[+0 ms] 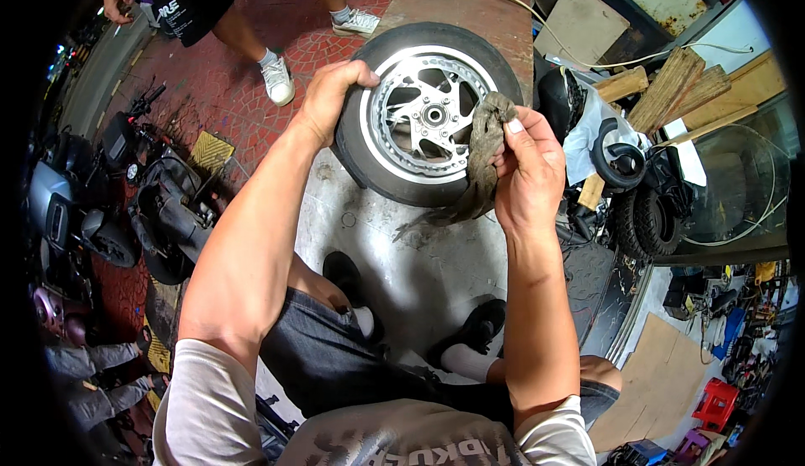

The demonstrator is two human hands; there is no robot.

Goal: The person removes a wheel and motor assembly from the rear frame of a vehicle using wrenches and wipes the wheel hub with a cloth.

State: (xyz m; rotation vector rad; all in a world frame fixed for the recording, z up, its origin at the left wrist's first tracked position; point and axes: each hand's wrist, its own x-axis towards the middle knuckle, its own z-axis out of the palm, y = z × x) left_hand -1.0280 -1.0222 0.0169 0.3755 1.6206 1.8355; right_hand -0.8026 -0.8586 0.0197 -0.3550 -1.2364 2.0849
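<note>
A small scooter wheel (376,171) with a black tyre and a silver spoked rim is in front of me, its brake disc (449,112) facing up toward me. Wrapped over the tyre's left side is my left hand (331,95), its thumb on the rim's edge and its other fingers mostly hidden behind the tyre. My right hand (532,168) pinches a dirty grey-brown rag (484,143) between thumb and fingers. The rag hangs down over the right part of the wheel, covering some of the rim and tyre.
Another person's legs (243,34) stand beyond the wheel on red paving. Parked scooters (168,206) line the left. At right lie wood blocks (671,89), spare tyres (646,223) and a cable (579,57). A cardboard sheet (658,386) and a red stool (715,405) are lower right.
</note>
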